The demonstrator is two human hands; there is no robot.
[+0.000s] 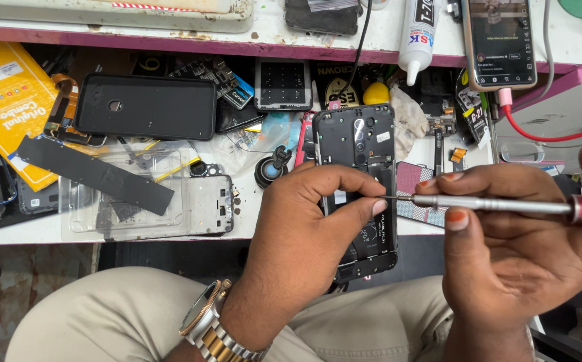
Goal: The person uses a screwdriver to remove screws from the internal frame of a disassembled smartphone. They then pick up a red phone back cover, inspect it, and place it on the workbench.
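Here, fingers (348,184) grip opened phone (363,161).

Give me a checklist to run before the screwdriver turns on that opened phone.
1. Left hand grips the phone: ok.
2. Right hand holds the screwdriver: ok.
3. Tip seated in a screw: cannot tell, the left thumb hides it.
4. Phone braced on the bench: not ok, its lower end overhangs the edge above the lap.
5. Back cover off, inner frame exposed: ok.
6. Space around the phone: not ok, loose parts crowd it.
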